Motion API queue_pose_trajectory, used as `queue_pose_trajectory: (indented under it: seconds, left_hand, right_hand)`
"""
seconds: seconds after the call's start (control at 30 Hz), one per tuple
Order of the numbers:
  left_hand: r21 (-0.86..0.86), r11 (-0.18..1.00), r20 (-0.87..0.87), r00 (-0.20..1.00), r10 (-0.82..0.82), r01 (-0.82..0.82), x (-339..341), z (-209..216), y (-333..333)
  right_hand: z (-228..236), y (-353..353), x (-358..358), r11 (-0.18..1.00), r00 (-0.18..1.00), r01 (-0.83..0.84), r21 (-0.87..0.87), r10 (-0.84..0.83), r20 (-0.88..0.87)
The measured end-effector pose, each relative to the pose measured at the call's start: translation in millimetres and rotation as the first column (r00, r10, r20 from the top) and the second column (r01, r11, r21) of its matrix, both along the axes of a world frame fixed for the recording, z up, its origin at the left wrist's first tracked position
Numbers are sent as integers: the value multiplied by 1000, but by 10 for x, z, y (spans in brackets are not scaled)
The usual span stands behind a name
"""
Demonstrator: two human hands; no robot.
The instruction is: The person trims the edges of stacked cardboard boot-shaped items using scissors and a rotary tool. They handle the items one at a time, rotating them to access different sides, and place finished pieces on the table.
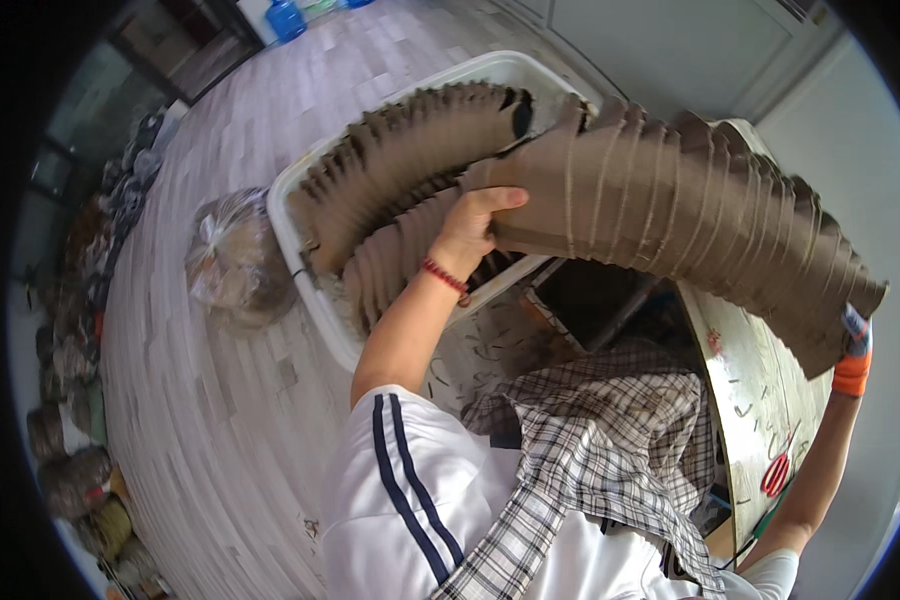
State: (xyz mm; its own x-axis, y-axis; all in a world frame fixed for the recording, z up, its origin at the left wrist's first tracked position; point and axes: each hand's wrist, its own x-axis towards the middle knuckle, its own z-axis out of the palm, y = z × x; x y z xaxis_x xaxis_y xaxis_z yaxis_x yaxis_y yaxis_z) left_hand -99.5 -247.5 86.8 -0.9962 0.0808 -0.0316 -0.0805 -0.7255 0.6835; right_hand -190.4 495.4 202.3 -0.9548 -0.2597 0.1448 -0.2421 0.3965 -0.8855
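Observation:
A long curved stack of overlapping brown fabric-like pieces (660, 190) stretches between my two hands, from the white tub to above the table. My left hand (475, 225), bare with a red beaded bracelet at the wrist, grips its lower left end, thumb on top. At the far right end, my right hand (854, 345) in an orange and grey glove grips the edge; its fingers are partly hidden. Inside the white plastic tub (282, 215) lies another such brown row (420, 150), with more pieces (395, 250) beside it near my left wrist.
Red-handled scissors (775, 474) and scattered scraps lie on the table (760, 400) at the right. A knotted clear plastic bag (240, 255) sits on the floor left of the tub. Bundles (75, 480) line the left wall. A blue water bottle (286, 20) stands at the back.

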Motion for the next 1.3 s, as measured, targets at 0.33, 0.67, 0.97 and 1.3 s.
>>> queue_pose_trajectory:
  seconds: [0.33, 0.67, 0.97, 1.3]
  left_hand:
    - [-334, 576, -159, 647, 746, -746, 1731, -148, -1605]
    - [-379, 628, 304, 549, 779, -680, 2188, -1776, -2063]
    - [-297, 657, 298, 586, 753, -693, 2235, -1747, -1829]
    - [-114, 766, 282, 718, 636, -633, 2286, -1610, -1956]
  right_hand:
    - [-29, -4361, -1357, 863, 888, -307, -400, 411, 206]
    - [-1545, -6119, -1031, 860, 972, -82, 504, -42, 231]
    - [-1816, -5818, -1011, 927, 973, 13, 374, -99, 210]
    - [-1986, -5481, -1107, 993, 982, -36, 114, 14, 191]
